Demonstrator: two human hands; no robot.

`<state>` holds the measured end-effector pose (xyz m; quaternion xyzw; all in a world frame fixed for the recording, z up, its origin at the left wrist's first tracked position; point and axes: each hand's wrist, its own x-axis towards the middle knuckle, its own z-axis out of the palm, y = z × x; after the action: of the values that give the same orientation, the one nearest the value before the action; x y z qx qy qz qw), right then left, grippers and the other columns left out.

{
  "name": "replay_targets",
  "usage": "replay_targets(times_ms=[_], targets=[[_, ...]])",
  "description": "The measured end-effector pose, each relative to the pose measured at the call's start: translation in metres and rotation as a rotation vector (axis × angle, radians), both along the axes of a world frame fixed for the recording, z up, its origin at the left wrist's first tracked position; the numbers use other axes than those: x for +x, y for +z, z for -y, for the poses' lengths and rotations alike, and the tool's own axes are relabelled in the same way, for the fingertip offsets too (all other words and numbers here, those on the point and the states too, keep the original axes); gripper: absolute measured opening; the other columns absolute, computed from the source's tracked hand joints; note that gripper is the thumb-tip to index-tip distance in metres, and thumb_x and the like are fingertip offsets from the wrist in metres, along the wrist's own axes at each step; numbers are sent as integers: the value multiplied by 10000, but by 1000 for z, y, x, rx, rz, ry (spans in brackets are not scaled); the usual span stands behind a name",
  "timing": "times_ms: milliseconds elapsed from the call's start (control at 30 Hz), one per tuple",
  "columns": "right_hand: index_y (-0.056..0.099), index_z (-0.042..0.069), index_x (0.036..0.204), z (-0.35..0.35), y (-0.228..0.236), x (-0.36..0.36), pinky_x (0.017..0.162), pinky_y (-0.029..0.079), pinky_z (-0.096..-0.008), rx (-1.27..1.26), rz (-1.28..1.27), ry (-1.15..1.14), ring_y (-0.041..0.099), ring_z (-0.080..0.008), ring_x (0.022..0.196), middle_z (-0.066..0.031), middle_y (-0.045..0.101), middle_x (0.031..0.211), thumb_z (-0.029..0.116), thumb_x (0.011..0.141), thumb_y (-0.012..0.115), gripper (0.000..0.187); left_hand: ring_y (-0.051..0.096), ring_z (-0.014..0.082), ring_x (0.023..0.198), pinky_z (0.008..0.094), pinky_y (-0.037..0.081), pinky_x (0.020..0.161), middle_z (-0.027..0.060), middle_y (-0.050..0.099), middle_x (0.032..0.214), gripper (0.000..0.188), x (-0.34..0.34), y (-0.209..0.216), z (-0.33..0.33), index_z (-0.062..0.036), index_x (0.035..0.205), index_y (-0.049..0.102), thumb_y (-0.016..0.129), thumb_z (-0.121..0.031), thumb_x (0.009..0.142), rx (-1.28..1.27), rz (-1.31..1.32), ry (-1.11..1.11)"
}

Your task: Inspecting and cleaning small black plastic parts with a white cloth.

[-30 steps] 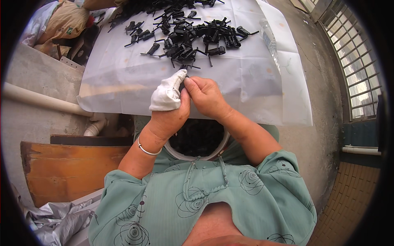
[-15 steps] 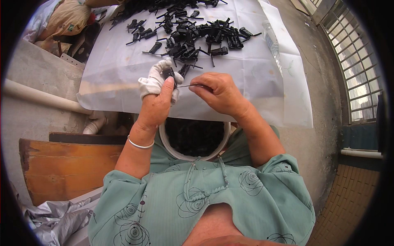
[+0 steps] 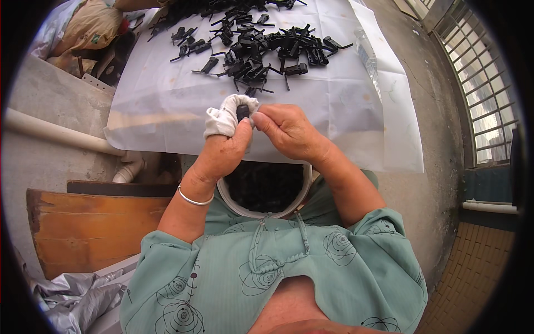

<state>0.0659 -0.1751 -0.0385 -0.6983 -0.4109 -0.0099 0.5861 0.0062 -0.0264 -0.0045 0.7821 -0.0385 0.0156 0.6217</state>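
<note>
My left hand (image 3: 227,146), its fingers in a white cloth glove (image 3: 224,117) and its thumb bare, grips a small black plastic part (image 3: 242,112) above the table's near edge. Right against that part, the bare fingers of my right hand (image 3: 290,129) are pinched together. Whatever sits between them is hidden by the fingers. Beyond my hands, many similar black parts with thin arms (image 3: 256,53) lie in a loose heap on the white sheet (image 3: 161,103).
A white-rimmed bucket (image 3: 225,196) full of dark pieces stands below my hands, between my legs. To the left are a white pipe (image 3: 61,132) and an orange-brown board (image 3: 94,228). A clear plastic strip (image 3: 367,55) lies on the sheet's right side. A barred window (image 3: 481,83) is farther right.
My left hand has shifted right with the black part, and my right hand has come left to meet it. The thin dark strip seen at my right fingers earlier is out of sight.
</note>
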Motion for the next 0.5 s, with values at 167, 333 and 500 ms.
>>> replay_targets(times_ms=[167,333,500], targets=[[522,-14,727,-12,-1,-9,499,374,-307,-22,-115,-68,373,-172,510,-106,460,576,137,890,503,223,519,266,672,332,436,643,139,533,792,244,2,-14,6,3,1034,454,432,-30,793,355,330,69],[516,-16,715,-17,-7,-17,494,368,-301,42,-223,-68,363,-136,522,-78,464,570,147,892,495,241,532,302,718,352,441,678,165,537,792,240,-13,-11,2,17,1026,451,446,-47,795,395,338,120],[481,-16,678,20,10,10,487,351,-285,-276,-263,196,350,-93,544,-13,421,558,204,900,498,313,564,353,924,367,446,803,229,574,974,426,-19,11,-21,40,1150,458,562,-221,829,672,166,-128]])
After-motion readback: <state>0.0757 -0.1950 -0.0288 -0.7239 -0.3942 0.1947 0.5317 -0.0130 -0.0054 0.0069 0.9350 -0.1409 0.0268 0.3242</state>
